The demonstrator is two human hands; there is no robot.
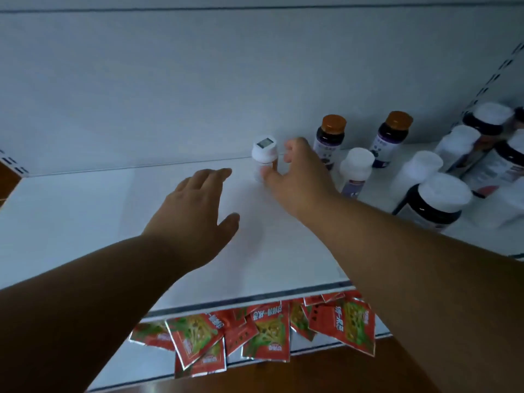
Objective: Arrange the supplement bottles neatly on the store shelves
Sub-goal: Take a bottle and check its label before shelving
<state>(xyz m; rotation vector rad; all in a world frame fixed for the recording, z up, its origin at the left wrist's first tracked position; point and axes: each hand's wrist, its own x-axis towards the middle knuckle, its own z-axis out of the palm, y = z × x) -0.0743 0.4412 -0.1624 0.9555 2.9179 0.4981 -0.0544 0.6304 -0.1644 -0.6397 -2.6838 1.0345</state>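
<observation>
A small bottle with a white cap (264,151) stands upright near the back of the white shelf (85,222). My right hand (300,177) wraps its thumb and fingers around the bottle's body. My left hand (195,214) hovers flat over the shelf to the left of it, fingers apart, holding nothing. To the right stand two dark bottles with orange caps (331,137) (392,137), a white-capped bottle (356,171) and several more white-capped bottles (442,199) in a loose cluster.
The shelf's white back panel (198,80) rises behind the bottles. A slotted upright (493,78) runs along the right side. On the lower shelf lie several red snack packets (266,333). Brown floor (312,375) shows below.
</observation>
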